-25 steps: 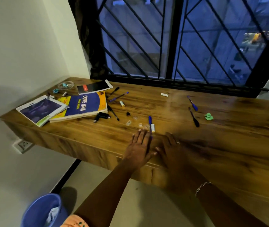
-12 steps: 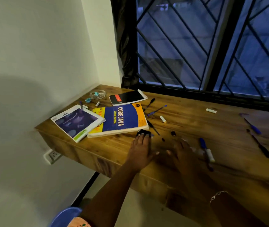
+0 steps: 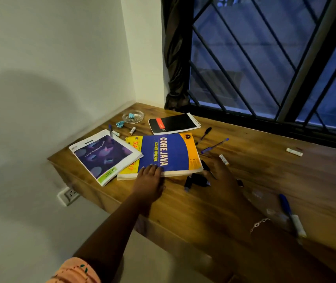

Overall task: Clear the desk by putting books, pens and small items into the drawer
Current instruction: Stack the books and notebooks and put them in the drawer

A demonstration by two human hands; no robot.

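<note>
My left hand (image 3: 149,178) lies flat, fingers straight, on the near edge of the Core Java book (image 3: 169,154) at the desk's (image 3: 265,170) left end. My right hand (image 3: 222,176) spreads open beside its corner. A careless lift could drag the overlapping purple booklet (image 3: 103,156) over the edge.

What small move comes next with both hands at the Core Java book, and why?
Probably slide the Core Java book rightward, out from under the purple-covered book overlapping its left side; the left hand rests flat on its near edge and the right hand is at its right corner.
</note>
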